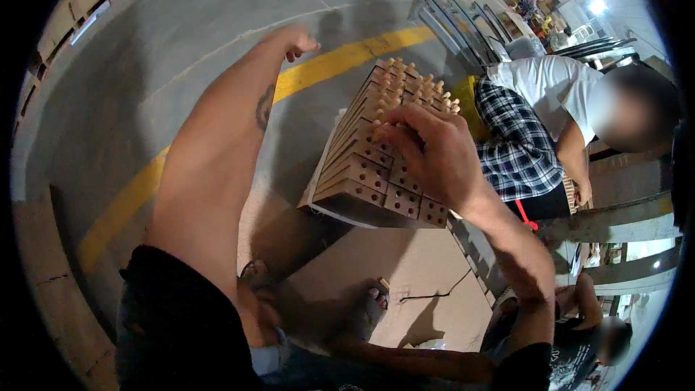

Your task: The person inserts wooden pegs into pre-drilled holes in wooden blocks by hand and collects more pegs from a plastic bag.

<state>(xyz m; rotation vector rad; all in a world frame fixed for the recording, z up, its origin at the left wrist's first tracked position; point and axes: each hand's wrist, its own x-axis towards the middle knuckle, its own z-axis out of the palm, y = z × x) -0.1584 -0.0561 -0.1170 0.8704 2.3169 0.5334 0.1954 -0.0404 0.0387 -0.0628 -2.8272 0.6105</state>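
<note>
A stack of brown blocks (347, 192), drilled with rows of round holes, stands in front of me. Small pale wooden pegs (394, 85) with knobbed tops stick up from the holes in its far part; the nearer holes show dark. Over the stack is my right hand (438, 156), its thumb and forefinger pinched on a wooden peg at the edge of the pegged rows. The fingers partly hide that peg. My left hand (297, 42) is held out past the stack's far left, above the floor. Its fingers are curled and slightly blurred, and whatever they hold is hidden.
A flat cardboard sheet (413, 253) lies below the stack, by my feet. On the right a person in a checked garment (521, 137) bends close to the stack; another person (579, 333) is at lower right. Metal frames (463, 29) stand behind. A yellow line (355, 54) crosses the floor.
</note>
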